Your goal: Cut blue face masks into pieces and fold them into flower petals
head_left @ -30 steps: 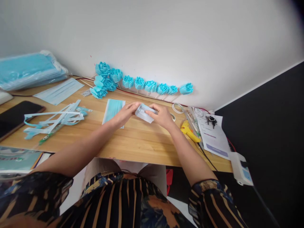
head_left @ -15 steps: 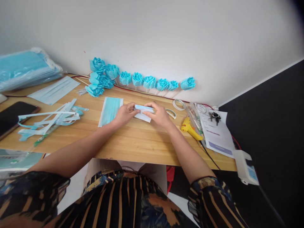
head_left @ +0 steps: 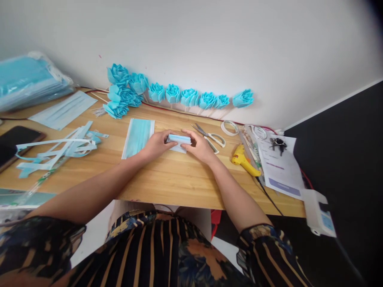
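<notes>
Between my hands is a small piece of mask fabric (head_left: 179, 139), blue and folded along its top, with a pale white part below. My left hand (head_left: 157, 144) pinches its left end, thumb in front. At its right end, my right hand (head_left: 201, 146) grips it between thumb and fingers. A flat blue mask sheet (head_left: 137, 137) lies on the wooden table just left of my left hand. Scissors with white handles (head_left: 218, 139) lie beyond my right hand, partly hidden by it.
Blue fabric flowers (head_left: 189, 97) on sticks lean on the wall. Cut strips (head_left: 72, 145), a phone (head_left: 20, 143) and bagged masks (head_left: 30, 81) are left. Right are a tape roll (head_left: 229, 128), yellow glue gun (head_left: 245, 161), paper (head_left: 277, 167) and keys (head_left: 279, 144).
The folded top of the fabric has become a narrower, more level band between my hands. The scissors' blades now show beyond my right hand. The view has shifted slightly.
</notes>
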A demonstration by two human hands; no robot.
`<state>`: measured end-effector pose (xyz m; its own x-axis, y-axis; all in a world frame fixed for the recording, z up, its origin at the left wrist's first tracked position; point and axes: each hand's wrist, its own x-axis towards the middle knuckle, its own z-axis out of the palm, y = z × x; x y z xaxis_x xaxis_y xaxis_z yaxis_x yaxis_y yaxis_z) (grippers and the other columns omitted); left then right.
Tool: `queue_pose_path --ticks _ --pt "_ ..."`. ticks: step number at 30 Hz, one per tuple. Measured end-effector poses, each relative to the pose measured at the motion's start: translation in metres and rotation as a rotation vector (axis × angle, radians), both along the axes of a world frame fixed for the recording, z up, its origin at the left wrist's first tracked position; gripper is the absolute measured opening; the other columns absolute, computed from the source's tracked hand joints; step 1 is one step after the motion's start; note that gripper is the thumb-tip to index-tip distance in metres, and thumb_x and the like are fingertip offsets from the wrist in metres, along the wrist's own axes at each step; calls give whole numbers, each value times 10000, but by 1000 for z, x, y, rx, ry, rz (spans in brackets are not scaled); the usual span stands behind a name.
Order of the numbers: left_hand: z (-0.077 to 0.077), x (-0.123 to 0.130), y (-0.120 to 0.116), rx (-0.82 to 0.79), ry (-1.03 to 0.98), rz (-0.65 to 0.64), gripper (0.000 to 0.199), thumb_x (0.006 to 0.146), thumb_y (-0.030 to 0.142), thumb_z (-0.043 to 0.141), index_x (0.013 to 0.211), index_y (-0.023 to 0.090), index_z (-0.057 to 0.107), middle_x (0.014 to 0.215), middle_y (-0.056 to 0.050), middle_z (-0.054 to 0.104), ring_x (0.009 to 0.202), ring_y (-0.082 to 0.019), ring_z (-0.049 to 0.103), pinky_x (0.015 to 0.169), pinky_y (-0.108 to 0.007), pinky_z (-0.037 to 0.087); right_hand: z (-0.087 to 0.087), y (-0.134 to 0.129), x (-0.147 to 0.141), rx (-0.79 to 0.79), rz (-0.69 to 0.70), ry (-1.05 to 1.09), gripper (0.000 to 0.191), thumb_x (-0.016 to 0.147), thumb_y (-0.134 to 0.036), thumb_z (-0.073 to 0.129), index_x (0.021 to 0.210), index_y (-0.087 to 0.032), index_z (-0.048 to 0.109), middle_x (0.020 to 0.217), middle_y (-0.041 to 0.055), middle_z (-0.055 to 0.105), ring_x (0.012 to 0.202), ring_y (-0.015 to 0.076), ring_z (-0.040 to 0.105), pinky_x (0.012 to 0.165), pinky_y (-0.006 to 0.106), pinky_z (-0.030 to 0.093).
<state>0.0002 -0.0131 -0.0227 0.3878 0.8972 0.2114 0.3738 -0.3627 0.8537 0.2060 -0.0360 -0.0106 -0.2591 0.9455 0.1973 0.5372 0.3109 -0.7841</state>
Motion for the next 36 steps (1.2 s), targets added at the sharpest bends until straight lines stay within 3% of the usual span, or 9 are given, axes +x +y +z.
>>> queue_pose_path --ticks 3,6,11,18,28,36 --pt "1 0 -2 -17 -9 26 194 787 343 620 858 168 666 655 13 572 599 -134 477 579 -258 330 4 -1 -1 54 -29 -72 312 763 -216 661 1072 -232 702 984 33 714 870 198 628 830 333 476" --pt "1 0 -1 -46 -72 37 229 788 370 626 877 162 659 698 2 597 618 -136 496 581 -257 343 2 0 0 111 -74 -48 205 778 -278 673 968 -216 717 872 29 690 810 190 612 777 311 469" --pt "-1 0 1 -46 -44 0 324 742 317 672 1030 170 654 893 -36 679 700 -157 566 653 -272 404 -2 1 1 58 -50 -8 279 769 -280 694 1041 -225 715 916 31 702 765 173 603 721 296 467" --pt "2 1 -1 -3 24 -2 354 729 281 689 1063 171 652 952 -48 693 753 -181 596 696 -292 426 -4 1 -2 21 -49 71 379 749 -290 720 1120 -212 701 1018 57 701 819 181 622 747 314 493" --pt "5 1 -5 34 98 -24 414 771 291 648 1156 164 566 1119 -86 678 1028 -250 628 869 -353 465 -3 -2 -9 23 -64 85 420 746 -267 729 1161 -223 682 1029 45 692 837 180 620 752 307 507" --pt "0 1 0 46 78 22 331 799 280 618 1107 164 585 1087 -79 689 938 -224 641 811 -335 467 -5 1 -6 62 -56 116 416 754 -310 728 1152 -218 647 976 41 659 809 165 600 723 295 490"
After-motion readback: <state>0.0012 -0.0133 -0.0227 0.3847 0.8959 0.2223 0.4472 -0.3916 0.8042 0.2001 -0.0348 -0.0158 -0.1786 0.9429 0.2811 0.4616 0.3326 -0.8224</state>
